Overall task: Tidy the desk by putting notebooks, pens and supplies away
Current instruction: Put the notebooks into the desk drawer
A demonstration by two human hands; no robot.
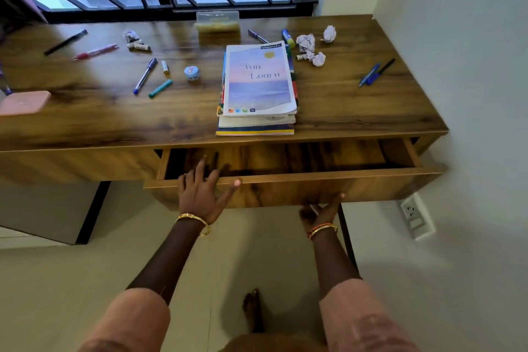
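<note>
A stack of notebooks (258, 86) lies near the front edge of the wooden desk (357, 106). Pens are scattered around: a blue one (145, 75), a teal one (160, 88), a pink one (95, 52), a black one (66, 41) and two at the right (375, 72). The drawer (300, 188) below the desktop stands pulled out and looks empty. My left hand (201, 190) rests over the drawer's front edge, fingers spread into the opening. My right hand (321, 211) grips the bottom edge of the drawer front from underneath.
Crumpled paper balls (310, 48) lie at the back right, and another (130, 36) at the back left. A clear plastic box (217, 21) stands by the window, a small round jar (192, 72) mid-desk, a pink case (24, 102) at the left. A wall socket (415, 216) is low on the right.
</note>
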